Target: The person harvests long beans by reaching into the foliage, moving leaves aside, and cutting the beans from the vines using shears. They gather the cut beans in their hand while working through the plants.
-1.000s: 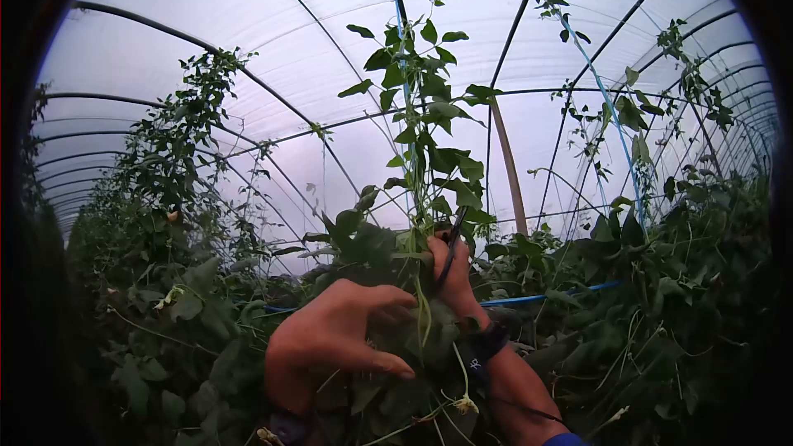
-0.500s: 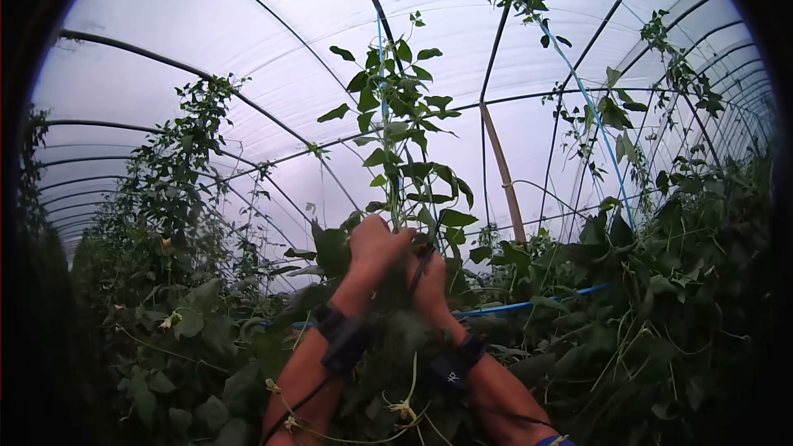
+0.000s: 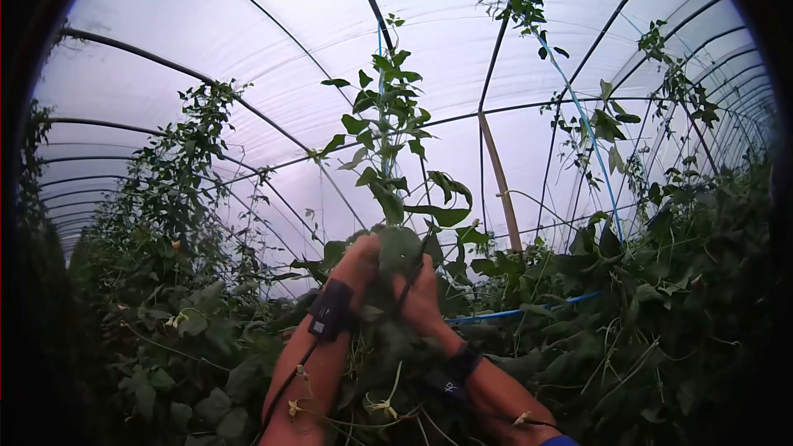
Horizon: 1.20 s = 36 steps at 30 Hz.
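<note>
A climbing vine (image 3: 387,128) with broad green leaves rises around a blue string (image 3: 380,37) in the middle of the view. At its lower part my left hand (image 3: 358,263) is closed around the stems, its fingertips hidden behind a large leaf (image 3: 400,252). Close by on the right, my right hand (image 3: 420,296) is also closed, fingers curled toward the vine. A thin black strip (image 3: 410,277) runs slantwise along it; I cannot tell what its fingers hold. Black bands with small devices (image 3: 332,310) circle both wrists.
Dense foliage (image 3: 215,355) surrounds both forearms, with a pale withered flower (image 3: 384,405) between them. A blue line (image 3: 529,310) crosses behind my right hand. Farther back stand a wooden post (image 3: 499,182), more strung vines (image 3: 186,157) and dark hoops (image 3: 496,58) under white film.
Both hands have come down slightly, and the vine's top has dropped and shifted left with them. A large leaf now covers the space between my hands. The black strip has moved along with my right hand.
</note>
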### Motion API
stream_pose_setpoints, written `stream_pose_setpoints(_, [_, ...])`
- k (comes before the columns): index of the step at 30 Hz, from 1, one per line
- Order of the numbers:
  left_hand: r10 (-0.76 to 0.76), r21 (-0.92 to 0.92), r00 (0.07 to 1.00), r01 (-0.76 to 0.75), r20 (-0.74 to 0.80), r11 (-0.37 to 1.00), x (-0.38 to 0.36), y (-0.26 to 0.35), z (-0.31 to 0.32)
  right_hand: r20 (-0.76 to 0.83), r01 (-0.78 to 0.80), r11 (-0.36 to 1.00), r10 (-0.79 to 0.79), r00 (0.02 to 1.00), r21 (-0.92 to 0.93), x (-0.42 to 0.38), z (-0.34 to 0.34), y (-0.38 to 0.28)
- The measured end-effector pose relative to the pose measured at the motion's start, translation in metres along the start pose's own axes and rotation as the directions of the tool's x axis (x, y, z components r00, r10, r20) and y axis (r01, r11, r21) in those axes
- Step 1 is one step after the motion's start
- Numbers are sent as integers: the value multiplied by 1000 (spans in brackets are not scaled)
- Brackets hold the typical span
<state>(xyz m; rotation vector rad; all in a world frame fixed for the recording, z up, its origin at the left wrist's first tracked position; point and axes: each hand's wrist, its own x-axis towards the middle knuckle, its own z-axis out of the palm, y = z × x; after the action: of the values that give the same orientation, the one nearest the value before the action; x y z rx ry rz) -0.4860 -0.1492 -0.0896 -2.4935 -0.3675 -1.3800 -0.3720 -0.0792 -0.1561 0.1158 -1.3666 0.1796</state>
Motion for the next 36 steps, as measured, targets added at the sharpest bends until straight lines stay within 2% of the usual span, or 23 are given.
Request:
stream_pose_setpoints(4, [-71, 160, 991, 88, -109, 983, -7, 26, 20, 76, -13, 1000, 12, 997, 10, -3, -12, 1])
stream_pose_setpoints(6, [-151, -187, 977, 122, -151, 975, -5, -11, 27, 67, -23, 998, 18, 998, 63, -7, -14, -5])
stream_pose_setpoints(11, [-150, -313, 955, 65, -256, 948, -12, -29, 33, 2, -87, 976, 88, 996, 198, -32, -10, -18])
stream_pose_setpoints(13, [-182, -358, 944, 75, -275, 931, -30, -34, 50, -90, -122, 991, 116, 989, -52, -58, -7, -23])
stream_pose_setpoints(14, [-48, -205, 887, -53, -459, 977, -39, -31, 62, -130, -67, 995, 77, 989, 74, -63, -3, -9])
stream_pose_setpoints(15, [114, -22, 789, -159, -604, 987, -42, -21, 67, -134, -67, 995, 77, 988, 76, -60, -5, -6])
stream_pose_setpoints(16, [261, 205, 788, -174, -557, 963, -38, -12, 63, -115, -117, 992, 121, 986, 39, -57, -10, -5])
stream_pose_setpoints(17, [251, 194, 793, -170, -556, 966, -43, -19, 60, -99, -169, 986, 168, 981, -4, -54, -14, -6])
stream_pose_setpoints(18, [-11, 320, 949, 118, -316, 940, -48, -29, 52, -85, -147, 988, 143, 986, -44, -55, -13, -22])
stream_pose_setpoints(19, [-326, 507, 940, 331, -101, 796, -52, -36, 45, -86, -146, 988, 142, 986, -42, -57, -14, -30])
stream_pose_setpoints(21, [-320, 536, 945, 307, -72, 787, -58, -2, 43, 25, -200, 979, 199, 980, 31, -54, -15, -39])
stream_pose_setpoints(24, [-254, 668, 966, 216, -41, 712, -75, -21, 52, 29, -74, 997, 74, 997, -4, -58, -15, -32])
stream_pose_setpoints(26, [-123, 171, 951, 177, -283, 969, -78, -50, 60, 40, -9, 1000, 10, 999, -25, -63, -13, -40])
stream_pose_setpoints(27, [-124, 174, 950, 179, -286, 968, -80, -50, 65, 19, -13, 997, 15, 1000, -73, -65, -12, -46])
stream_pose_setpoints(28, [-256, -414, 897, 93, -360, 906, -81, -48, 73, -1, -17, 992, 17, 1000, -122, -66, -12, -51])
stream_pose_setpoints(29, [-406, -844, 849, -82, -338, 531, -85, -47, 79, 2, -17, 993, 17, 1000, -119, -71, -13, -53])
stream_pose_setpoints(30, [-407, -841, 848, -80, -340, 535, -96, -45, 81, 3, -14, 987, 15, 1000, -163, -81, -15, -53])
stream_pose_setpoints(31, [-282, -526, 881, 45, -380, 849, -108, -43, 84, 4, -7, 979, 8, 1000, -205, -89, -15, -53])
stream_pose_setpoints(32, [-157, -95, 920, 131, -360, 987, -118, -37, 86, 22, 14, 998, -12, 1000, -57, -98, -16, -54])
stream_pose_setpoints(33, [-154, -92, 919, 129, -363, 987, -123, -23, 90, 25, 17, 998, -16, 1000, -55, -106, -17, -52])
stream_pose_setpoints(34, [-290, -399, 880, 129, -376, 908, -127, -5, 93, 41, 15, 996, -12, 999, -88, -113, -18, -48])
stream_pose_setpoints(35, [-420, -665, 841, 99, -342, 740, -130, 2, 95, 56, 16, 993, -9, 998, -121, -115, -19, -46])
stream_pose_setpoints(36, [-411, -661, 843, 91, -347, 745, -139, -19, 93, 57, 26, 993, -19, 998, -118, -113, -19, -46])
